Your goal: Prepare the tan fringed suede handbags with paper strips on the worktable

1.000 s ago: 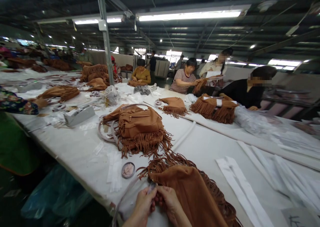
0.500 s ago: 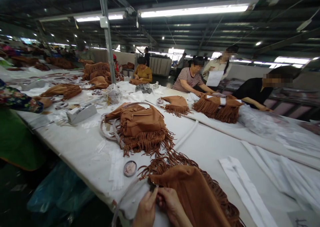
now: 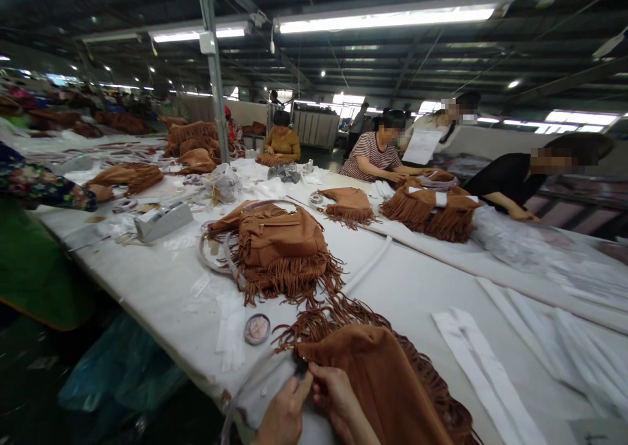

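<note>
A brown fringed handbag (image 3: 373, 373) lies on the white table in front of me, its fringe spread along the far and right sides. Both my hands meet at its near left corner, by small metal fittings and the wrapped strap (image 3: 240, 392). My left hand (image 3: 284, 411) is closed, thumb and forefinger pinched together at that corner. Touching it from the right, my right hand (image 3: 338, 396) is closed too, fingertips pinched against the bag's edge. Whatever small thing sits between the fingertips is too hidden to name. A round dish (image 3: 257, 329) stands just beyond the strap.
Another fringed bag (image 3: 282, 239) lies further up the table (image 3: 392, 275), with more bags behind it. White strips (image 3: 481, 360) lie to the right. A grey box (image 3: 164, 221) sits left of the bags. Co-workers, one in a striped shirt (image 3: 370, 154), work across the table.
My hands stay at the bag's corner, with the fingers shifted slightly. Across the table, the co-worker's paper has moved up a little, and the floral sleeve at left reaches further right.
</note>
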A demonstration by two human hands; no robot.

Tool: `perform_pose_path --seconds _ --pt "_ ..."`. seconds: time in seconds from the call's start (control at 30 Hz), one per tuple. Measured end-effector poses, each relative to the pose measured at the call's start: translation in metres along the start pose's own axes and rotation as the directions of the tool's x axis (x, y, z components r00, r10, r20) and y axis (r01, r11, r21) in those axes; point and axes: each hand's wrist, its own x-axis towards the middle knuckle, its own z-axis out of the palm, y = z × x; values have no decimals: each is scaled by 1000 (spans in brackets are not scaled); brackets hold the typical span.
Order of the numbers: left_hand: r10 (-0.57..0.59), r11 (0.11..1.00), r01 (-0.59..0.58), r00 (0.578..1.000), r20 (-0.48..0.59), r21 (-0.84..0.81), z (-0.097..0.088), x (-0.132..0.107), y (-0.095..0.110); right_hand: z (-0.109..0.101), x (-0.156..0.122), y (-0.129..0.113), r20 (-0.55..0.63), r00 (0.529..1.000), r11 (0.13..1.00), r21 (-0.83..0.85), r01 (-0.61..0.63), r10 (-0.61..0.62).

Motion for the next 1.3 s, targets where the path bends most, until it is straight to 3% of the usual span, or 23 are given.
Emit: perform_pose_path --seconds 0.1,0.17,0.23,0.3,0.37,0.43,0.5,0.63,0.67,0.77,0.83,0.87,0.97,1.0,1.07,1.17,1.23,1.3 --pt "156 984 -162 985 -79 -78 5 -27 -9 1 3 3 -43 999 999 -34 24 -25" --pt "141 978 -162 977 -161 -130 -4 -44 -8 1 5 4 -64 997 998 -52 35 -39" --pt "-23 976 -33 967 -255 -214 -23 -47 -2 0 7 5 -78 996 997 -68 45 -51" --pt "-250 929 153 930 -269 -336 -48 -34 6 0 8 5 -85 994 995 -82 55 -62" --pt "-382 853 288 912 -146 -435 -67 -10 15 -1 7 4 -86 994 993 -96 65 -74" --pt "-401 803 351 916 -1 -481 -71 15 23 0 6 4 -84 993 991 -107 79 -89" --pt "-432 744 427 894 118 -514 -59 31 29 0 6 5 -81 991 989 -112 101 -110" --pt "-514 544 610 785 345 -576 -23 39 32 2 8 8 -69 986 984 -106 145 -153" --pt "-514 541 598 792 331 -592 -18 38 30 2 8 9 -64 985 983 -106 150 -158" --pt "-473 619 450 868 152 -643 -12 36 22 2 6 8 -44 987 982 -117 150 -156" --pt "-452 586 424 878 155 -691 -14 35 18 0 3 7 -24 988 981 -125 147 -151" --pt "-458 521 464 860 224 -716 -16 35 18 0 2 7 -12 989 981 -129 147 -150" --pt "-466 280 628 750 469 -727 -20 35 18 -2 1 8 24 987 977 -140 163 -161" --pt "-467 246 653 728 503 -717 -20 35 19 -2 1 8 32 985 975 -145 170 -167" --pt "-478 336 611 766 429 -717 -19 35 19 -2 3 10 42 983 970 -157 185 -181" --pt "-464 628 469 866 184 -621 -14 35 18 -3 6 13 44 979 962 -181 205 -200" --pt "-444 739 430 890 105 -520 -10 34 16 -4 7 14 40 976 955 -201 219 -216" --pt "-446 773 439 889 100 -457 -8 32 15 -4 8 14 38 972 947 -223 233 -231"
